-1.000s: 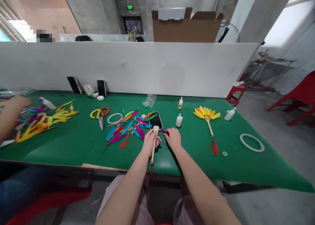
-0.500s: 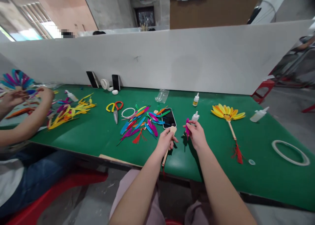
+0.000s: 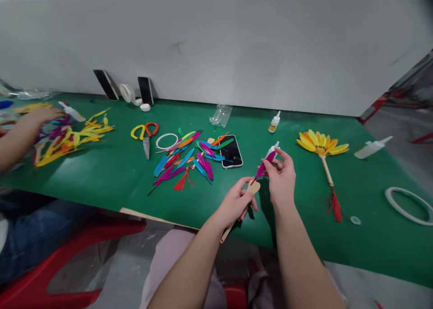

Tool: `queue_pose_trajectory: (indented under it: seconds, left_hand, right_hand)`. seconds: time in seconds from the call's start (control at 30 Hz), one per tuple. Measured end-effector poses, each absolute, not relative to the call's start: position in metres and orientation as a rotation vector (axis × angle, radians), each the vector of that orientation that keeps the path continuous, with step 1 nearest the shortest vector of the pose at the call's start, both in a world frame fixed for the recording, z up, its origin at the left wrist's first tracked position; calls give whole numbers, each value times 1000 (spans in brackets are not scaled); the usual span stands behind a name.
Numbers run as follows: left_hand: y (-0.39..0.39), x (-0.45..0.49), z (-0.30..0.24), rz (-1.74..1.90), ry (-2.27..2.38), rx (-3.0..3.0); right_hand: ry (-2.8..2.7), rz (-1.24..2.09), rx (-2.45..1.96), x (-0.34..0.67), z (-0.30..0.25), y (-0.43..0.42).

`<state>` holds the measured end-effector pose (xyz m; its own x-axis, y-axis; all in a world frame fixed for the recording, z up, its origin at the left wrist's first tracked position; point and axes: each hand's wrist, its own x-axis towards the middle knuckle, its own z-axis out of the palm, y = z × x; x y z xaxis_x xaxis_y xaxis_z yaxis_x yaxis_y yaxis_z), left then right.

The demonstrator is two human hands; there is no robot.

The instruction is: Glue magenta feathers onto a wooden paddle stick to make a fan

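My left hand is closed round a wooden fan handle, its rounded head pointing up and to the right. My right hand pinches a magenta feather, whose lower tip touches the head of the handle. A small white glue bottle stands just behind my right hand. A heap of coloured feathers lies to the left on the green table, partly over a black phone.
A finished yellow feather fan with a red tassel lies at the right. Scissors, white rings, more glue bottles and two phones leaning on the white partition are around. Another person's arm works over yellow feathers at left.
My right hand has lifted the magenta feather and brought its tip to the handle's head. My left hand has moved right with the handle. The camera has tilted down.
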<state>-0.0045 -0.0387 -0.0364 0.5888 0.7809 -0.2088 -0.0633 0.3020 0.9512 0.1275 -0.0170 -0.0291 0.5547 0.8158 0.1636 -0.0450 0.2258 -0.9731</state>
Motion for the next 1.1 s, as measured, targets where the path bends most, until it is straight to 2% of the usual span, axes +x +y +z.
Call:
queue_pose_trajectory:
  seconds: [1.1]
  left_hand:
    - [-39,-3,-33,667,819,1096]
  right_hand:
    - [-944,610,-1224,124,-30,-21]
